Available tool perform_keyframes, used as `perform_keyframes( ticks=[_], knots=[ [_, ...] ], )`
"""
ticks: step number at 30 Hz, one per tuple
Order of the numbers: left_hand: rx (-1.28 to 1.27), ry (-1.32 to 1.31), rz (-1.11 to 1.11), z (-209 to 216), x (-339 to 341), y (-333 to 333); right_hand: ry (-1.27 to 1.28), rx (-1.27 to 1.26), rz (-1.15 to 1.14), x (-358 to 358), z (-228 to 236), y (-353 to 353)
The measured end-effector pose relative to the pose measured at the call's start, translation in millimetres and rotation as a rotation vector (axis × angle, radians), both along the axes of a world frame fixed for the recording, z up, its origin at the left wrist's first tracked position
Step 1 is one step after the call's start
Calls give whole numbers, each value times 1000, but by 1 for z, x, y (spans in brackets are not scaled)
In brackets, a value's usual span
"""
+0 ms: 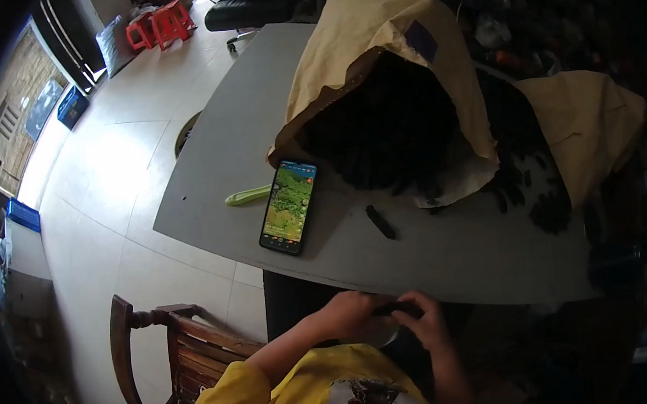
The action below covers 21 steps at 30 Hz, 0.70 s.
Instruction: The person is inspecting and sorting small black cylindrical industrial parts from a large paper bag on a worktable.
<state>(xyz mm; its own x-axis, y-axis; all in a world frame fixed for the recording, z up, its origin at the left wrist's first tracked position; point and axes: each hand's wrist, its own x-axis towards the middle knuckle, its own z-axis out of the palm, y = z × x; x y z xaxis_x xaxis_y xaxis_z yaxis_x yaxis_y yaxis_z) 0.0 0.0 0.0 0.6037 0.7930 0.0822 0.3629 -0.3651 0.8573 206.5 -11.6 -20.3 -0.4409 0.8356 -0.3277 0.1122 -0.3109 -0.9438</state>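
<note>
A grey table (215,172) stands on a pale tiled floor and carries a smartphone (289,205) with its screen lit, a green tool (248,196), and an open paper sack (373,54) spilling small black parts (401,131). At the near edge, the left hand (351,314) and the right hand (424,319) both pinch one small black piece (394,308) between the fingertips, just below table level. I judge that this piece could slip and fall unseen into the dark lap, since nothing supports it, and the loose black part (380,222) lies near enough to the edge to be knocked off.

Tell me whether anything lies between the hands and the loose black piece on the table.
Nothing visible does. Both hands sit at the table's near edge, gripping a small black piece; bare grey tabletop separates them from the loose black piece.
</note>
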Motion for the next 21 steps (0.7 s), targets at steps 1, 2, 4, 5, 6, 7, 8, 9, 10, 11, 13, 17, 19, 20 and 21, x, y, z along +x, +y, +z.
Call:
perform_keyframes(
  ticks=[1,2,4,5,6,7,8,9,10,11,13,17,19,20,21],
  knots=[
    [23,46,-16,1,-2,3,-75,115,-9,-6,3,-5],
    [46,91,-33,3,-2,7,-152,229,-17,-7,5,-7],
    [43,131,130,9,2,16,-126,277,-14,-4,6,-3],
    [39,171,297,11,6,21,-99,326,-5,-2,7,1],
    [42,172,295,12,8,30,-146,196,-21,6,6,11],
    [92,248,412,11,12,39,-223,278,-129,8,9,23],
    [141,324,530,9,15,47,-299,360,-238,8,13,38],
    [145,319,532,5,19,54,-522,587,-277,11,15,57],
    [211,432,557,-1,21,59,-742,813,-313,13,15,75],
    [282,542,579,-5,24,65,-742,820,-316,14,11,91],
    [331,587,592,-13,28,71,-887,957,-379,15,3,119],
    [374,506,654,-10,23,67,-958,1049,-243,10,3,134],
    [336,525,657,-15,18,66,-1038,1104,-183,8,2,132],
    [301,536,658,-17,17,66,-1031,1101,-182,8,-1,131],
    [301,539,659,-15,16,65,-1048,1121,-142,11,-2,129]
  ],
)
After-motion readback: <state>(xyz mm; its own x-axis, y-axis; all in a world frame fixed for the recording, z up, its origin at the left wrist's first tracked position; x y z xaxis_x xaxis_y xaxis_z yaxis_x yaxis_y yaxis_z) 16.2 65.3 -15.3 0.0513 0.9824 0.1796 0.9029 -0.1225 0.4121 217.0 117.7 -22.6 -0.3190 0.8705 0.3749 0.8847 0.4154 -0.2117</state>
